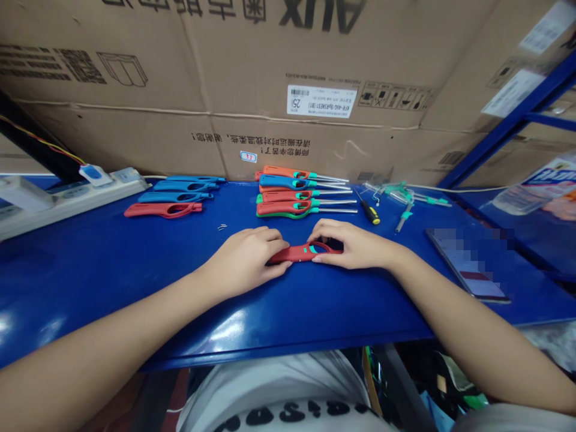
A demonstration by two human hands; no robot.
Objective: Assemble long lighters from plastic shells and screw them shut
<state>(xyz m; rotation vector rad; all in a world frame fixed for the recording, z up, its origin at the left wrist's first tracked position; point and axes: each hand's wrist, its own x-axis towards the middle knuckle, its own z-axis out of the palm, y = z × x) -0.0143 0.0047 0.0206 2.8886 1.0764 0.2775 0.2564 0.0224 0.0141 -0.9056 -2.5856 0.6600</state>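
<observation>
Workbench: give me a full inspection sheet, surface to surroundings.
Surface: blue tabletop, glossy, with light reflections.
Job's things: held red lighter handle; metal-rod lighters behind; blue and red handles toward left.
Clutter: yellow-and-black screwdriver, green-tipped parts, flat device, tiny metal bits.
Hands: left hand and right hand, fingers on opposite handle ends.
Cables: thin wires reaching a white plug at the power strip.
Surroundings: printed cardboard behind; blue metal frame at right.

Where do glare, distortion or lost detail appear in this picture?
In the head view: glare on the blue tabletop, at far left and below the left hand; forearms look stretched toward the lower corners; blocky pixelation hides part of the phone; the red lighter casing looks fairly sharp.
</observation>
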